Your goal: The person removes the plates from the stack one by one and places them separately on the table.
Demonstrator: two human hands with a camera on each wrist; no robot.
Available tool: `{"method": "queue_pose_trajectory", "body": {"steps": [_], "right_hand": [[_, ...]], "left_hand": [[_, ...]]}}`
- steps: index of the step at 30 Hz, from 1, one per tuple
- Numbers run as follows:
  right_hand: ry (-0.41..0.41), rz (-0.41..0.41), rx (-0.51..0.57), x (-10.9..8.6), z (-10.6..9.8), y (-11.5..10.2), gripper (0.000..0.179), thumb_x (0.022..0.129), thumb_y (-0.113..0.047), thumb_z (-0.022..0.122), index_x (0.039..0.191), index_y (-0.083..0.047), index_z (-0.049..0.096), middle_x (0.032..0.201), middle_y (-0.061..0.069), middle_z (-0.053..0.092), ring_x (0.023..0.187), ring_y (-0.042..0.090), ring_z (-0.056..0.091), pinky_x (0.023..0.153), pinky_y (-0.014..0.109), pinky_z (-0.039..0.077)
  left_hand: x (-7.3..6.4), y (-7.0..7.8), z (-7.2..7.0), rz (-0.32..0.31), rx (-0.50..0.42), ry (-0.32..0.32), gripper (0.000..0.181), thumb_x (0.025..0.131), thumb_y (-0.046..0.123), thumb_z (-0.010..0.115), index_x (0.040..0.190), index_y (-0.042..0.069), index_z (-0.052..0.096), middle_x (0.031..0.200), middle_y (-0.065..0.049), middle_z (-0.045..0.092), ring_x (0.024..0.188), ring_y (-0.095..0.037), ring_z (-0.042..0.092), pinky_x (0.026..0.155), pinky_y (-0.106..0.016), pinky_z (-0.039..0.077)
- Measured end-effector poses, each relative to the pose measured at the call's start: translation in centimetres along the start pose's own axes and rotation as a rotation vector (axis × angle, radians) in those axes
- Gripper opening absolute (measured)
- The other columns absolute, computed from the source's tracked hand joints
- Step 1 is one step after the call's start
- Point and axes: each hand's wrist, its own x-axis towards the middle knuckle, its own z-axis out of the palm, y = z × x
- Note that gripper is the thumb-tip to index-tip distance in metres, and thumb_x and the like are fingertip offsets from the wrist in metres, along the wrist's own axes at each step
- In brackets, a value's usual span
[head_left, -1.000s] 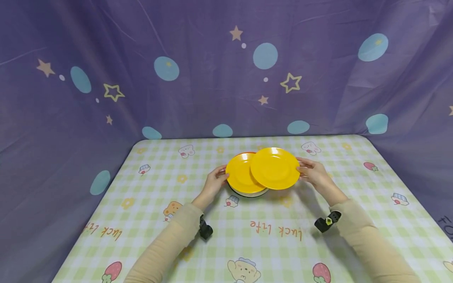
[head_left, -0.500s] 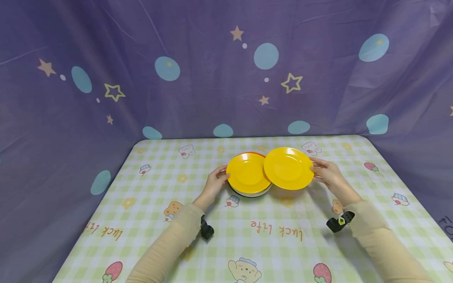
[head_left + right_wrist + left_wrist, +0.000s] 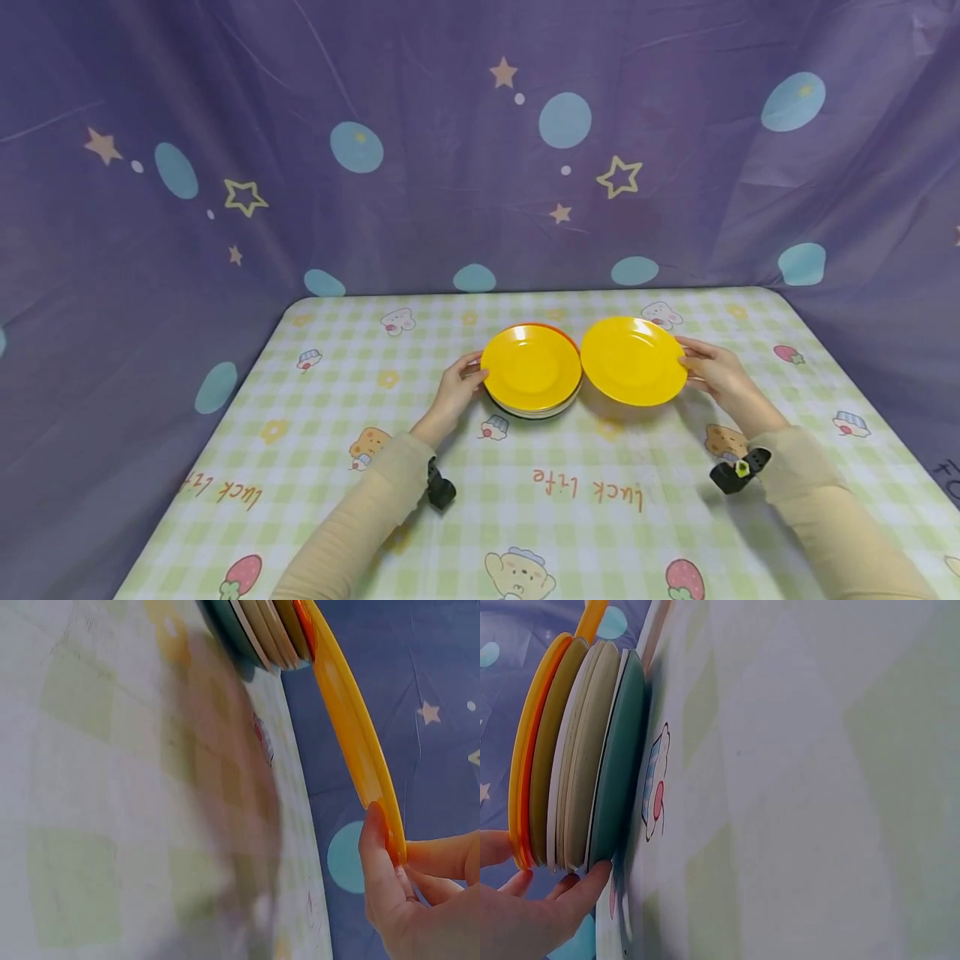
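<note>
The fingers of both hands are gripping: the left hand (image 3: 452, 387) has its thumb over the rim of the stack of plates (image 3: 534, 375) and its fingers along the side, reaching the lowest plate, while the right hand (image 3: 718, 372) pinches a yellow plate (image 3: 633, 362) by its outer rim. That yellow plate is up off the tabletop (image 3: 465, 533), right of the stack, its inner edge meeting the stack's rim; whether the two touch is hard to tell. So one plate is clear of the pile but not yet set down, and the others sit together; I'd judge this an early stage.

Counting, there are two hands, one held plate and one stack. From the top, the stack shows one yellow plate, one orange plate (image 3: 525, 817), one olive plate (image 3: 550, 750), several pale plates (image 3: 586, 750) too tightly packed to count surely, and one teal plate (image 3: 622, 750) lowest. Behind everything hangs a purple curtain (image 3: 450, 225).
</note>
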Motion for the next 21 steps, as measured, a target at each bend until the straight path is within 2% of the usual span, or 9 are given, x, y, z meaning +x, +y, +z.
{"method": "queue_pose_trajectory", "body": {"steps": [4,10,16,21], "right_hand": [[-0.002,0.026,0.005,0.3,-0.5,0.4,0.054,0.092,-0.014,0.045,0.139,-0.005,0.023,0.089,-0.014,0.049,0.07,0.003,0.055,0.068,0.023,0.051],[-0.004,0.073,-0.01,0.7,-0.9,0.9,0.053,0.091,-0.014,0.046,0.139,-0.006,0.024,0.098,-0.006,0.045,0.071,0.003,0.053,0.068,0.022,0.051],[-0.008,0.091,0.017,1.1,-1.5,1.4,0.053,0.091,-0.01,0.046,0.139,-0.005,0.024,0.099,-0.003,0.043,0.069,0.003,0.053,0.066,0.022,0.051],[-0.013,0.108,0.028,1.3,-2.1,1.8,0.053,0.091,-0.009,0.043,0.139,-0.005,0.021,0.101,-0.001,0.041,0.068,0.003,0.053,0.067,0.021,0.051]], "left_hand": [[0.1,-0.1,0.0,-0.001,-0.001,0.003,0.039,0.088,0.008,0.052,0.126,0.006,0.047,0.119,-0.017,0.05,0.095,-0.023,0.055,0.079,-0.035,0.049],[0.1,-0.1,0.0,-0.008,-0.019,0.01,0.039,0.087,0.006,0.052,0.126,0.006,0.048,0.118,-0.017,0.051,0.093,-0.022,0.055,0.079,-0.035,0.05],[0.0,0.0,-0.1,-0.007,-0.038,-0.006,0.04,0.087,0.008,0.052,0.127,0.006,0.046,0.119,-0.018,0.05,0.096,-0.025,0.055,0.082,-0.039,0.048],[-1.4,1.8,0.0,-0.015,-0.032,-0.019,0.04,0.088,0.005,0.05,0.128,0.001,0.043,0.121,-0.022,0.047,0.101,-0.03,0.052,0.086,-0.044,0.045]]}}
